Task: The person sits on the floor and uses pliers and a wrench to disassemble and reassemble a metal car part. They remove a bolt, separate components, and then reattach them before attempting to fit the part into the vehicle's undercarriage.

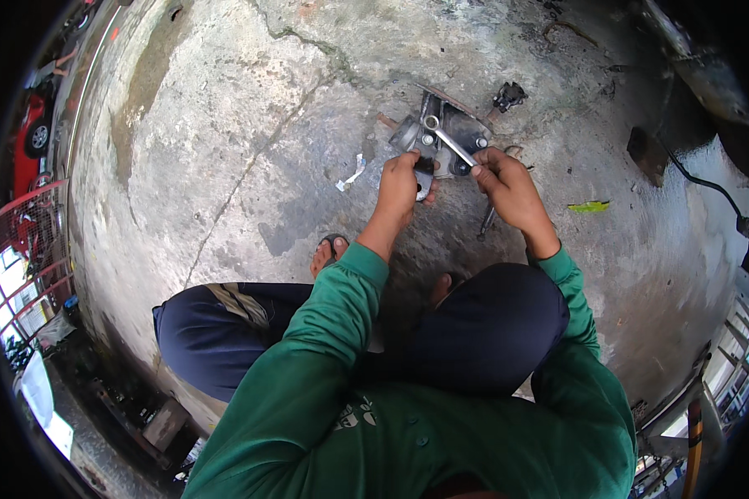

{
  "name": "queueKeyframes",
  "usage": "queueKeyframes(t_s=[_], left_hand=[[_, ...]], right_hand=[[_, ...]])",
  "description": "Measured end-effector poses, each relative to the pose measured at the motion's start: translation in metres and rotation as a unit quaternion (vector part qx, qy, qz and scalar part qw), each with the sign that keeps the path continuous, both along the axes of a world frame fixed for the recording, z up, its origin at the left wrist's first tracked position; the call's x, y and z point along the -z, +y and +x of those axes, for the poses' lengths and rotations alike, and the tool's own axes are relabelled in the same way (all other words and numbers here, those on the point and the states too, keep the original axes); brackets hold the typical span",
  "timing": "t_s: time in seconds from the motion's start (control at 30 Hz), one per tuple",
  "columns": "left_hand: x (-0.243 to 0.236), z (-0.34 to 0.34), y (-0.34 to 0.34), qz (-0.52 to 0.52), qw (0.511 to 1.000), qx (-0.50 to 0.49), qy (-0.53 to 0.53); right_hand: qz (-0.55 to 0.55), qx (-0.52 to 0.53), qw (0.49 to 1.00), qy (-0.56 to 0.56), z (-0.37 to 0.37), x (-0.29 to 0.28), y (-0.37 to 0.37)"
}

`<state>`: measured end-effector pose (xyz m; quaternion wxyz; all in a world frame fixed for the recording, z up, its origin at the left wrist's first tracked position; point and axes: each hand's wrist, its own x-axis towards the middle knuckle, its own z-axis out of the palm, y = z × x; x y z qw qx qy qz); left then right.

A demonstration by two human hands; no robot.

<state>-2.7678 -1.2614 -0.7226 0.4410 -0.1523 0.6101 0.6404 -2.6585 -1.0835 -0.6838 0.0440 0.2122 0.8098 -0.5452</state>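
In my right hand (508,185) is a silver wrench (453,145), gripped near its lower end. Its ring end lies up and to the left, at a bolt on a dark metal bracket assembly (466,125). Whether the ring sits over the bolt head, I cannot tell. My left hand (401,181) is closed around the near left part of the assembly, a grey metal piece (424,179) with a hole. Other bolt heads show on the assembly, which rests on the concrete floor. My palms hide part of it.
A small dark metal part (509,96) lies beyond the assembly. A silvery scrap (352,172) is on the floor at left, a yellow-green leaf (589,206) at right. A dark rod (486,223) lies below my right hand. A black cable (707,181) hangs at far right.
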Motion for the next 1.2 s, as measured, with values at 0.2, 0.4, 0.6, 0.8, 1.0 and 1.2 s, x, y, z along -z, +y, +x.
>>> queueKeyframes(t_s=[0.2,0.4,0.6,0.8,1.0,1.2], left_hand=[[0.004,0.004,0.001,-0.048,0.994,-0.008,0.102],[0.01,0.004,0.0,-0.067,0.988,-0.003,0.142],[0.009,0.007,0.001,-0.074,0.985,-0.016,0.158],[0.004,0.01,0.004,-0.09,0.98,-0.005,0.178],[0.014,0.009,0.002,-0.082,0.983,-0.03,0.161],[0.033,0.004,0.0,-0.055,0.977,-0.058,0.198]], right_hand=[[-0.012,-0.056,0.998,-0.039,0.0,0.012,-0.003],[-0.115,-0.013,0.988,-0.098,0.006,0.013,-0.011],[-0.195,0.009,0.974,-0.115,0.008,0.015,-0.017],[-0.329,0.088,0.936,-0.091,0.011,0.02,-0.058],[-0.398,0.085,0.911,-0.067,0.016,0.021,-0.061],[-0.445,0.082,0.89,-0.053,0.012,0.013,-0.073]])
